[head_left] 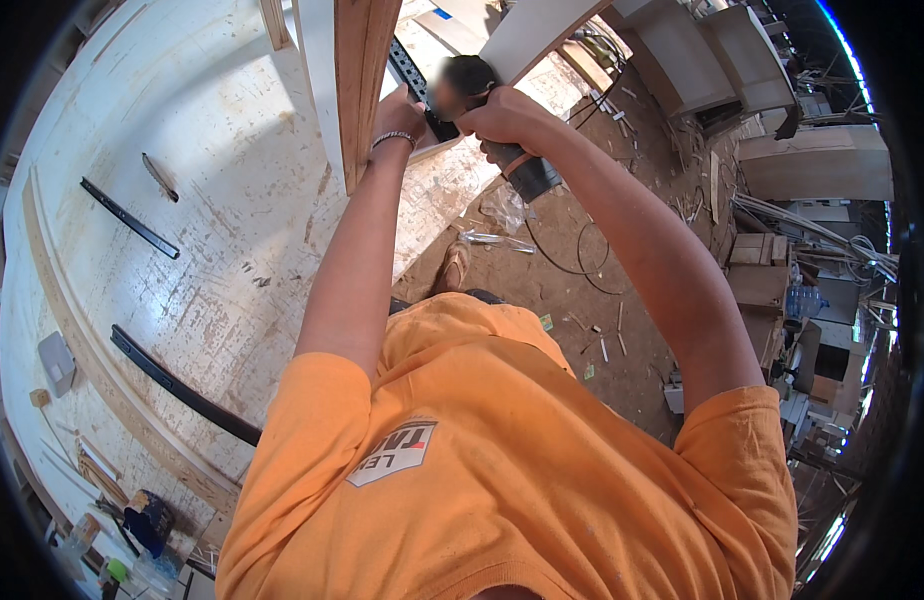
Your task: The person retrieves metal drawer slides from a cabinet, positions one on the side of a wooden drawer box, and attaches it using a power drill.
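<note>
My right hand (507,118) is wrapped round the handle of a dark cordless drill (470,76). Its battery end sticks out below my fist, and its front part is blurred. The drill's front points left, toward a black metal drawer slide (408,68) lying along a white panel between upright boards. My left hand (398,115), with a bracelet at the wrist, has its bent fingers pressed at that slide, close to the drill's front. Whether a screw is between those fingers is too small to see. The wood-edged upright board (360,90) stands beside my left wrist.
On the scuffed white worktable (272,240) at left lie black slides, one short (130,217) and one longer (177,385), and a long wooden strip (112,375). A cable (562,265) and scraps litter the floor at right. Boards and boxes (757,275) are stacked along the right side.
</note>
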`<state>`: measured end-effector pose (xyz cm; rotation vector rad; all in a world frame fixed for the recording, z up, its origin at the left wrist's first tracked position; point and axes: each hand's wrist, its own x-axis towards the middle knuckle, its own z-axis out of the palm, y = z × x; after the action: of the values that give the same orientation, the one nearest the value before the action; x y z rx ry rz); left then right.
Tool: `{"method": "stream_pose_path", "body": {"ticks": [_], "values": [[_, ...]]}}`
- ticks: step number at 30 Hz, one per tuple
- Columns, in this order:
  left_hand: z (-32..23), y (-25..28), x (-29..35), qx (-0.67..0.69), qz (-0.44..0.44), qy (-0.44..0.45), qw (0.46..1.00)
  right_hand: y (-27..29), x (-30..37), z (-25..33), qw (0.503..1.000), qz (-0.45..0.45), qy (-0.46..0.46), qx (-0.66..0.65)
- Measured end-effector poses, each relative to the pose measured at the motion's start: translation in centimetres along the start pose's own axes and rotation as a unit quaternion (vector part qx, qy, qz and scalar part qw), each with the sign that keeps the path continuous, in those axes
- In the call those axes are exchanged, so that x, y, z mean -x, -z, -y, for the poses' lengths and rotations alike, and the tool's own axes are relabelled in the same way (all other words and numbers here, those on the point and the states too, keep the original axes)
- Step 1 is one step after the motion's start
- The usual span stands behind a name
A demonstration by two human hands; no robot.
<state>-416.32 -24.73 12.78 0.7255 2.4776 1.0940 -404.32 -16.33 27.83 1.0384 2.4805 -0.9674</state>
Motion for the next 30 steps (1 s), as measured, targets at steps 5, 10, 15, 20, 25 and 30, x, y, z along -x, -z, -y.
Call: {"method": "stream_pose_path", "body": {"ticks": [5, 10, 15, 20, 25, 30], "values": [[-0.4, 0.4, 0.2, 0.010, 0.016, -0.005, 1.000, 0.5, 1.1, 0.6, 0.999, 0.021, -0.014, -0.027], [-0.6, 0.5, 0.3, 0.005, 0.023, -0.005, 1.000, 0.2, 0.3, -0.3, 1.000, 0.002, -0.020, -0.012], [0.0, -0.2, 0.0, 0.002, -0.003, -0.003, 1.000, 0.2, 0.4, -0.1, 1.000, 0.002, -0.011, 0.001], [0.3, -0.2, -0.3, 0.012, 0.009, -0.008, 1.000, 0.6, 1.7, 1.2, 1.000, 0.007, -0.005, -0.012], [0.2, -0.1, -0.3, -0.012, 0.006, -0.007, 1.000, 0.3, 0.8, 0.3, 1.000, -0.008, 0.021, 0.010], [-0.5, 0.2, 0.2, -0.003, -0.002, -0.010, 1.000, 0.1, -0.2, -0.5, 1.000, 0.005, 0.015, 0.022]]}}
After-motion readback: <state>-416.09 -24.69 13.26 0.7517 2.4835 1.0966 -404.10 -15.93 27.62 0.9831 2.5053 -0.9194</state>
